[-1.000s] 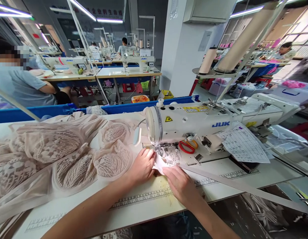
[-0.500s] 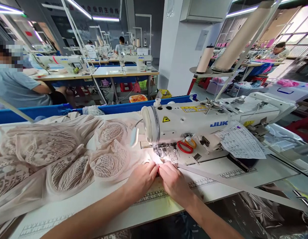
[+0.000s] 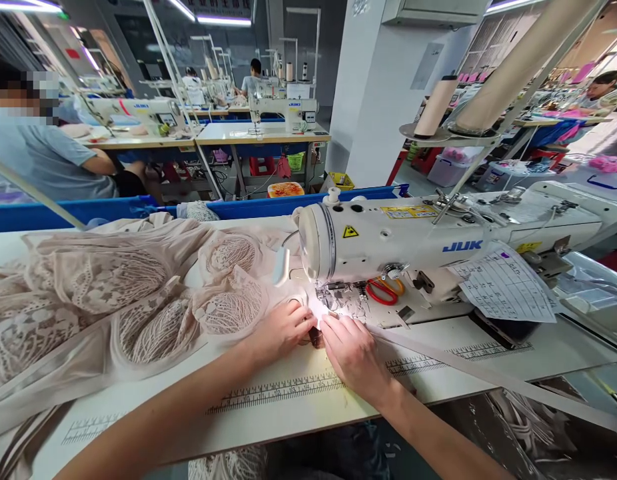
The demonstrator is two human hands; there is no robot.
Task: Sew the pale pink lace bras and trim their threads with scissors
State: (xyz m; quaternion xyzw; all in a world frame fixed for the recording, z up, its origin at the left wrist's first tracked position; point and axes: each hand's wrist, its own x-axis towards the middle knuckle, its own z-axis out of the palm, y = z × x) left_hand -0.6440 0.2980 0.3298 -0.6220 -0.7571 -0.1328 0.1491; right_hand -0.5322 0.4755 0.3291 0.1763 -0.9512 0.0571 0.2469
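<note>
My left hand (image 3: 282, 328) is closed, its fingertips pinching the edge of beige bra fabric (image 3: 277, 298) just in front of the lit needle area. Close beside it, my right hand (image 3: 356, 353) is closed too, thumb and fingers pinched on the fabric edge by the needle. The white sewing machine (image 3: 368, 243) stands over the fabric; its needle is hard to make out in the glare. From behind my right hand a flat beige band (image 3: 453, 363) runs off to the lower right. Lace bra cups (image 3: 228, 308) joined to the fabric lie left of my hands.
Scissors with red and orange handles (image 3: 382, 291) lie on the machine bed. A paper sheet (image 3: 506, 283) hangs at the machine's right. Thread cones (image 3: 436, 107) stand behind it. A ruler scale (image 3: 283, 391) marks the table's front. A person (image 3: 43, 157) sits at the far left.
My left hand has shifted left and its fingers have spread a little from my right hand. The whole view has swung slightly left.
</note>
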